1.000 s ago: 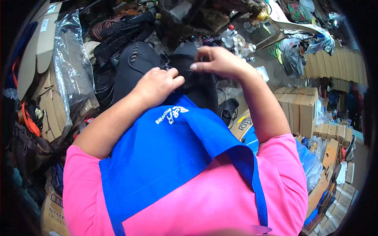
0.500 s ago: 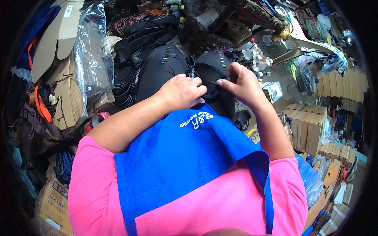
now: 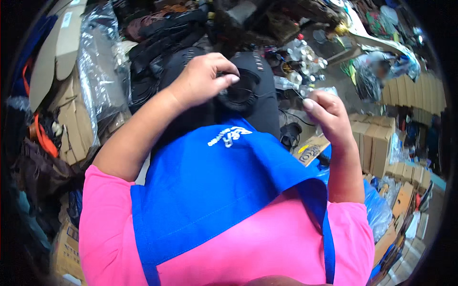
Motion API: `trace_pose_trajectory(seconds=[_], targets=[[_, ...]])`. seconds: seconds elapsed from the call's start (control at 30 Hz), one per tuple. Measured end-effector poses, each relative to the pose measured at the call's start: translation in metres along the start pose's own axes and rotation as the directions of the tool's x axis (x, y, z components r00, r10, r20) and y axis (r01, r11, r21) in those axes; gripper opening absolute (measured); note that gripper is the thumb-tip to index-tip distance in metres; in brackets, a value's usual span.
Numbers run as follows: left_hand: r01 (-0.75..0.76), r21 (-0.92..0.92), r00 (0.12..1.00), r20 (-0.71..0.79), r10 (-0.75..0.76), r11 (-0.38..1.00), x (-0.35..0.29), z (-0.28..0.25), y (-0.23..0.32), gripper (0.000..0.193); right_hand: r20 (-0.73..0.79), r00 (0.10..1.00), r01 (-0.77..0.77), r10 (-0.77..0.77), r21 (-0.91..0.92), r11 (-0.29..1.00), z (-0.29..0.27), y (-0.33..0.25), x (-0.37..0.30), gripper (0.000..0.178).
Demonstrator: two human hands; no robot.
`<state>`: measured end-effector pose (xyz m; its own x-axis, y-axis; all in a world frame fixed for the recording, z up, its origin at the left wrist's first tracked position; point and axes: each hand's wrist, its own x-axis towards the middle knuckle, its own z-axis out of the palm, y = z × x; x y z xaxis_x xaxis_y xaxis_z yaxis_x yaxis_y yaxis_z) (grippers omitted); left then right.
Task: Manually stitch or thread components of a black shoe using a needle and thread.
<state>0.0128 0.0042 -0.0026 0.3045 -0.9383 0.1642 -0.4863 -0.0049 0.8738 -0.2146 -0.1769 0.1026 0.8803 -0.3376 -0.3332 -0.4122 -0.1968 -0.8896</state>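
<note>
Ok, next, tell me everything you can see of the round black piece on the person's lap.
The black piece is roughly round and rests on the dark trousers, its darker, hollow-looking middle facing the camera. Its near rim looks ridged or gathered. The material looks like fabric or leather, but can't be settled. The left hand is at its upper left; whether it touches the piece is unclear. The right hand is apart from it, off to the right.

Looks like cluttered workshop: small bottles point(image 3: 300, 55) beyond right grip point(image 3: 329, 114), stacked cardboard point(image 3: 379, 148) right of it, plastic sheeting point(image 3: 98, 66) left of left grip point(image 3: 205, 78).
</note>
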Motion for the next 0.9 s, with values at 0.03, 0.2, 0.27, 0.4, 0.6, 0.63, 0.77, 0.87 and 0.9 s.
trace_pose_trajectory(seconds=[0.03,0.2,0.27,0.4,0.6,0.63,0.77,0.87,0.9], targets=[[0.069,-0.163,0.997,0.047,-0.062,0.984,0.012,0.003,-0.004,0.014,-0.028,1.0,-0.011,0.01,-0.006,1.0,0.004,0.005,0.003,0.02],[0.012,-0.168,0.94,0.339,0.046,0.986,0.043,0.011,-0.016,0.018,-0.033,0.982,0.158,-0.187,-0.398,0.904,0.041,0.017,0.021,0.016],[0.188,-0.322,0.898,0.438,-0.03,0.928,0.047,0.013,-0.018,0.017,-0.062,0.978,0.151,-0.198,-0.44,0.885,0.046,0.027,0.026,0.017],[0.227,-0.365,0.859,0.512,-0.01,0.903,0.053,0.011,-0.019,0.017,-0.104,0.969,0.154,-0.222,-0.443,0.883,0.05,0.032,0.036,0.017],[0.339,-0.423,0.8,0.599,-0.021,0.841,0.056,0.008,-0.02,0.024,-0.079,0.985,0.085,-0.152,-0.547,0.833,0.049,0.019,0.042,0.019],[0.339,-0.424,0.8,0.6,-0.02,0.84,0.056,0.007,-0.021,0.024,-0.08,0.985,0.083,-0.151,-0.547,0.833,0.049,0.018,0.043,0.019],[0.371,-0.424,0.79,0.612,-0.04,0.826,0.058,0.007,-0.022,0.025,-0.114,0.976,0.093,-0.188,-0.564,0.821,0.059,0.022,0.041,0.017],[0.38,-0.406,0.78,0.624,-0.052,0.831,0.061,0.006,-0.019,0.025,-0.151,0.964,0.104,-0.219,-0.545,0.832,0.063,0.027,0.037,0.015],[0.395,-0.397,0.767,0.64,-0.058,0.829,0.061,0.007,-0.017,0.024,-0.173,0.961,0.089,-0.216,-0.546,0.833,0.063,0.028,0.035,0.015]])
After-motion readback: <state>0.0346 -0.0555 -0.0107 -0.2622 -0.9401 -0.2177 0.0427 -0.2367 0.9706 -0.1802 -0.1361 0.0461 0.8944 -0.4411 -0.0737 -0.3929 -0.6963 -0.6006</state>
